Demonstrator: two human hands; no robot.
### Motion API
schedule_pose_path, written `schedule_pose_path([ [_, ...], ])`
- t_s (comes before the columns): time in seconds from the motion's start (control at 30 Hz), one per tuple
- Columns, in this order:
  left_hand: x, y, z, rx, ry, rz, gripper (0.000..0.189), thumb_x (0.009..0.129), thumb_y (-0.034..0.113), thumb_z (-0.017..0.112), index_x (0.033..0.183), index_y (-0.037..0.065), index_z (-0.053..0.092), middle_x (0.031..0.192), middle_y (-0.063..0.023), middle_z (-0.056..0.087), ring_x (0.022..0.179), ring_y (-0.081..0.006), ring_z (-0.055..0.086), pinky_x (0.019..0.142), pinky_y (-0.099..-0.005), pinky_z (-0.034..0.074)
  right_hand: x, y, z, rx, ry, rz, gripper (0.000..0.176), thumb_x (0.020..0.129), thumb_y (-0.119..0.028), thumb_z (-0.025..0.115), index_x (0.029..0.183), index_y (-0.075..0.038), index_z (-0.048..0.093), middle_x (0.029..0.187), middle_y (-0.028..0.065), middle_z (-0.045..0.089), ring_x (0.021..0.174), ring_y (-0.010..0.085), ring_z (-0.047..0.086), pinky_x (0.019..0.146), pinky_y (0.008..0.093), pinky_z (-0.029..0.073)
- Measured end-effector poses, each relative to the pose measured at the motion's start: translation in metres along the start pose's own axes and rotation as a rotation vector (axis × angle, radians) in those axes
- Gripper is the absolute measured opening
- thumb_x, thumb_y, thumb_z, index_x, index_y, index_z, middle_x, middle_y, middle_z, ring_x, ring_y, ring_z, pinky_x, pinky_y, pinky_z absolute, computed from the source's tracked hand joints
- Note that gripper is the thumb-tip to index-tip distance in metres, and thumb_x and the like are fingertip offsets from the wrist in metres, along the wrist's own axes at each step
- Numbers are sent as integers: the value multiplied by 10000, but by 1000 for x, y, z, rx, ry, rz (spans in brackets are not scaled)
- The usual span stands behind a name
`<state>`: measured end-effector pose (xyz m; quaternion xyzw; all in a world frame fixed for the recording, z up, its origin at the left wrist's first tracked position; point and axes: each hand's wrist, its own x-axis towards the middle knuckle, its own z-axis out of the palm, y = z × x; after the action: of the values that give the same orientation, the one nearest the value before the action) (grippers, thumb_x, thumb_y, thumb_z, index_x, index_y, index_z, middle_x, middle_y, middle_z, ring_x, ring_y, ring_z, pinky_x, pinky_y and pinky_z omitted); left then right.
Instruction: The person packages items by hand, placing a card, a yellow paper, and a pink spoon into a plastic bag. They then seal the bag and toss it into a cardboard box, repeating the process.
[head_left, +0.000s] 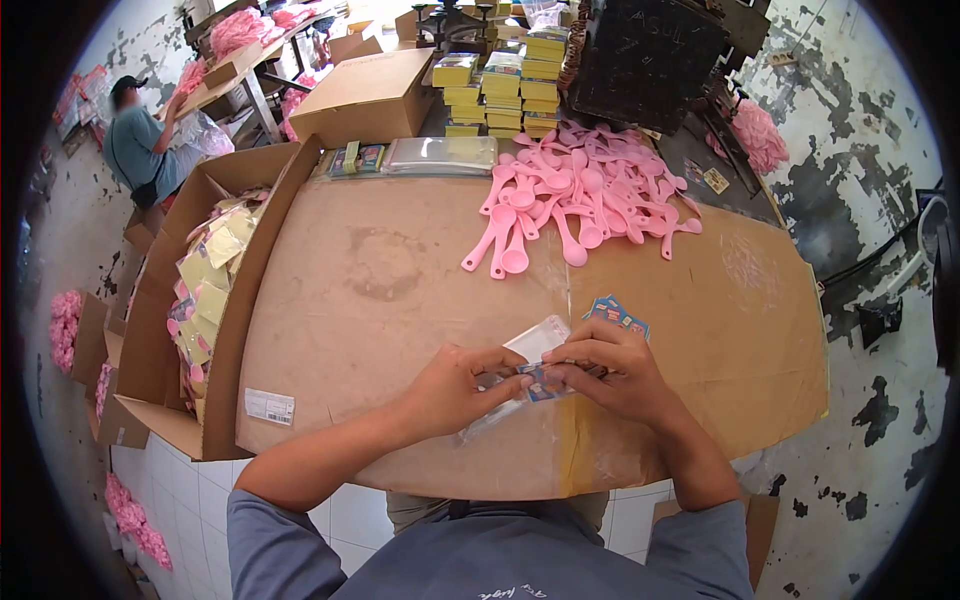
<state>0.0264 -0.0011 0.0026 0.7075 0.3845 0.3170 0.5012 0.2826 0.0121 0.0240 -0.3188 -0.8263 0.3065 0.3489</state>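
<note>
Near the front of the table, my left hand point(462, 388) pinches a clear plastic bag point(538, 338) between thumb and fingers. My right hand point(618, 372) closes its thumb and fingertips on a small blue printed card point(545, 386) right at the bag, so the two hands almost meet. The card overlaps the clear plastic in this view. Several more blue cards point(622, 312) show fanned out just beyond my right knuckles, partly hidden by the hand. A large heap of pink plastic spoons point(590, 190) lies farther back on the cardboard-covered table point(400, 290).
An open carton point(225, 390) of packed cards and spoons stands on the left. At the back are a stack of clear bags point(440, 155), a banded card bundle point(358, 158), yellow-edged card stacks point(495, 90) and a closed box point(365, 95). A person point(145, 145) sits far left.
</note>
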Motion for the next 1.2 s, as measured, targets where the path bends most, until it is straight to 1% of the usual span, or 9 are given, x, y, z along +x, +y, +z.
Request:
schedule_pose_path([
  [0.37, 0, -4, 3, -362, 1, -123, 224, 1032, 127, 671, 1176, -45, 668, 1018, -77, 764, 934, -78, 692, 797, -252, 560, -7, 9, -4, 118, 54, 175, 308, 906, -79, 780, 1183, -1, 672, 925, 34, 726, 790, 81, 654, 652, 239, 511],
  [0.47, -1, -3, 1, -310, -51, -153, 225, 1037, 110, 657, 1189, -55, 649, 1043, -87, 758, 966, -90, 692, 832, -252, 563, -4, -3, 6, 285, 101, 270, 185, 920, -79, 779, 1067, -10, 690, 986, 37, 698, 828, 71, 628, 766, 262, 527],
  [0.57, -1, -1, 1, -376, -45, -159, 223, 1041, 120, 653, 1183, -52, 646, 1037, -87, 758, 953, -88, 690, 821, -251, 560, -5, -4, 5, 219, 104, 277, 132, 937, -83, 750, 1044, -12, 717, 1055, 62, 704, 892, 100, 651, 796, 280, 536],
  [0.67, -1, 3, 0, -408, -35, -169, 218, 1046, 129, 646, 1179, -43, 646, 1018, -79, 756, 926, -79, 685, 788, -243, 553, 4, -4, 9, 42, -11, -90, 132, 970, -128, 715, 1027, -13, 746, 1020, 78, 716, 922, 173, 676, 802, 328, 544],
  [0.77, 2, -11, 2, -401, 7, -116, 215, 1050, 133, 640, 1186, -34, 645, 992, -65, 755, 888, -68, 680, 751, -235, 547, 9, 6, -9, 84, -126, 27, 209, 1014, -171, 632, 1092, -6, 733, 1127, 125, 689, 1046, 251, 657, 901, 378, 528],
  [0.83, 3, -14, 0, -397, 25, -99, 212, 1050, 131, 640, 1187, -30, 644, 985, -62, 756, 866, -62, 679, 734, -232, 546, 24, 31, -29, -61, 44, 265, 253, 1024, -182, 580, 1140, 0, 712, 1201, 165, 658, 1094, 302, 639, 922, 403, 524],
  [0.9, 5, -10, -3, -440, 43, -135, 220, 1055, 148, 635, 1176, -35, 648, 1001, -70, 758, 876, -58, 671, 746, -241, 550, 40, 125, -61, -878, 198, -181, 246, 992, -151, 587, 1151, 1, 695, 1236, 195, 647, 1099, 336, 641, 939, 413, 519],
  [0.97, 5, -10, -4, -463, 48, -160, 219, 1053, 149, 639, 1171, -36, 644, 1007, -74, 758, 874, -58, 672, 747, -244, 554, 69, 122, -79, -772, 410, -17, 196, 956, -106, 608, 1089, -2, 705, 1179, 198, 674, 1036, 362, 660, 928, 417, 524],
  [1.2, 5, -15, -3, -487, 32, -88, 229, 1039, 146, 663, 1178, -32, 627, 1024, -81, 754, 905, -60, 673, 758, -242, 556, 63, 138, -76, -502, 232, 315, 208, 941, -159, 658, 1060, -5, 731, 1110, 194, 681, 990, 341, 673, 892, 425, 527],
])
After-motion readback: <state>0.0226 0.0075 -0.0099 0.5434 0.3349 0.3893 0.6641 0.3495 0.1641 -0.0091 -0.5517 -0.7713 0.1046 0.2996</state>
